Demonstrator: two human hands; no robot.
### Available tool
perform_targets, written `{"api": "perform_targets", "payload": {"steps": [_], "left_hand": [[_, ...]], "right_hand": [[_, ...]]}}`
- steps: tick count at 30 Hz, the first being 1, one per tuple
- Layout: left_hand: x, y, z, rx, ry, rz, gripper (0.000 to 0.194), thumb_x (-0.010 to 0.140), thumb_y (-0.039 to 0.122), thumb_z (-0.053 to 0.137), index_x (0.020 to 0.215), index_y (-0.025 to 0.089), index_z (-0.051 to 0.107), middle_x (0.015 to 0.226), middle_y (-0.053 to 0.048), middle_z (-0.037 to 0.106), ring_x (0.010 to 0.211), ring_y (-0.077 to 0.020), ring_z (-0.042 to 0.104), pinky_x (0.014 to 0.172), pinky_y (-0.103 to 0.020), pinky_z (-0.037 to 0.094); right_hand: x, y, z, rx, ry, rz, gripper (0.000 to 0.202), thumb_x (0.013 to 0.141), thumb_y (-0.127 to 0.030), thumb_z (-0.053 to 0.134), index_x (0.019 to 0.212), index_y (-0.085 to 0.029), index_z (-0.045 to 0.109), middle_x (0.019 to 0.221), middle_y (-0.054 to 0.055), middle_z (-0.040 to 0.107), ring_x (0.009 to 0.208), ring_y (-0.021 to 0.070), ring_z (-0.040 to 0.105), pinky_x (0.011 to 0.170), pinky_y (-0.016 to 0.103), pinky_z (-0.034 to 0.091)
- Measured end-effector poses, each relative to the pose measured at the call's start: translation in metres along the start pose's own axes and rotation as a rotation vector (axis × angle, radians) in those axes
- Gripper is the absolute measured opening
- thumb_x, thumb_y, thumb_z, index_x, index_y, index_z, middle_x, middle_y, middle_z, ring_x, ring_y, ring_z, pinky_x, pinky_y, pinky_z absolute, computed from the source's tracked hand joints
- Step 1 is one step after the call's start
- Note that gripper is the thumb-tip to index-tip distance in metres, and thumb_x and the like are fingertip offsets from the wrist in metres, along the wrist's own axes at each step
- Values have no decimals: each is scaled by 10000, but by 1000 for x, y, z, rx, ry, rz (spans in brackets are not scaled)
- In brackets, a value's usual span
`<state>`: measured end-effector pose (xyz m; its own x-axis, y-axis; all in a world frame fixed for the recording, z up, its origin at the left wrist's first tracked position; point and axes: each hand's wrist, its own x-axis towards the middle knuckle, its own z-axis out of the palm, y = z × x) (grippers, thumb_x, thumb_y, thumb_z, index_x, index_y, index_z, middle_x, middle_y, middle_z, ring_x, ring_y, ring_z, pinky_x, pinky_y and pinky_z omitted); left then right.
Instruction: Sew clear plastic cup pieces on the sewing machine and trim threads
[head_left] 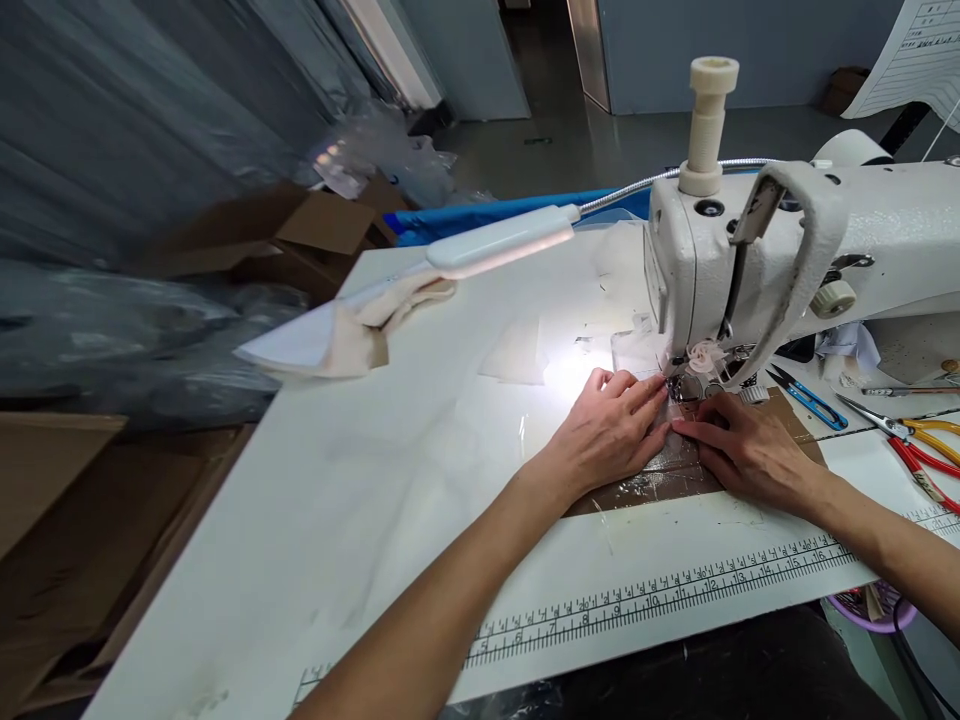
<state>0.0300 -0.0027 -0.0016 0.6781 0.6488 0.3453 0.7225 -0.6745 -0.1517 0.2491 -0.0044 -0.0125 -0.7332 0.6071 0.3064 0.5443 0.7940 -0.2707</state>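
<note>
A piece of thin pale fabric [680, 412] lies under the presser foot [684, 388] of the white sewing machine [750, 240]. My left hand [611, 425] rests palm down on its left side, fingers stretched out flat and the index fingertip close beside the foot. From the right, my right hand [750, 452] reaches in, index finger extended over the fabric's near edge and the other fingers bent but apart. The left thumb and right index tips nearly meet. Both hands press on the work rather than wrap round it. Beneath them is a brown taped patch [645, 492] on the table.
Blue thread snips [814, 400] and red-and-yellow handled tools [919, 440] lie right of the machine. A lamp [502, 240] hangs over the table, near cream fabric [360, 335]. A ruler strip [637, 605] runs along the front edge. Cardboard boxes [330, 225] stand at left.
</note>
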Motion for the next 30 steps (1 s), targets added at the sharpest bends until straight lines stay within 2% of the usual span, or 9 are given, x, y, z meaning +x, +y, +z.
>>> {"api": "perform_targets", "payload": {"steps": [7,12,15,17,19,24,30], "left_hand": [[0,6,2,-1,39,-27,345,967,314,389,1098,117,640,1136,-133,679,823,-249,562,670,-406,408],[-4,1,2,-74,178,-83,286,959,304,435,1107,128,606,1101,-138,680,845,-231,572,675,-388,430],[-5,-2,-1,-106,291,-85,162,927,216,478,967,162,625,966,-85,703,748,-187,563,630,-353,418],[-4,-1,-1,-128,314,-37,128,902,174,501,865,175,623,902,-55,707,701,-170,551,613,-339,412],[-4,0,0,-141,292,8,130,895,163,506,845,177,624,913,-49,716,728,-176,568,641,-346,425],[-4,1,3,-152,185,33,180,927,217,482,948,170,655,1035,-57,721,787,-195,597,675,-355,433],[-3,3,4,-26,107,55,239,940,251,458,969,148,671,1071,-81,711,776,-208,590,654,-356,420]], "right_hand": [[-2,6,3,14,54,-20,336,963,-240,402,1181,-193,653,959,124,617,811,218,575,734,402,531],[-2,5,2,25,51,-1,340,959,-237,396,1173,-208,659,962,115,606,811,214,579,724,394,533],[-2,4,1,31,42,7,334,955,-235,404,1168,-216,661,971,103,598,828,203,576,732,381,536],[-2,3,1,32,39,9,333,945,-216,410,1164,-217,661,976,102,594,840,200,570,729,375,539],[-1,3,1,28,44,10,332,935,-204,417,1151,-210,669,972,107,591,839,202,566,726,376,538],[0,2,0,80,54,54,318,911,-195,450,1110,-201,697,963,106,591,818,196,578,732,366,530],[0,3,-3,170,53,114,311,909,-204,451,1071,-219,716,977,86,591,821,181,593,750,358,532]]}}
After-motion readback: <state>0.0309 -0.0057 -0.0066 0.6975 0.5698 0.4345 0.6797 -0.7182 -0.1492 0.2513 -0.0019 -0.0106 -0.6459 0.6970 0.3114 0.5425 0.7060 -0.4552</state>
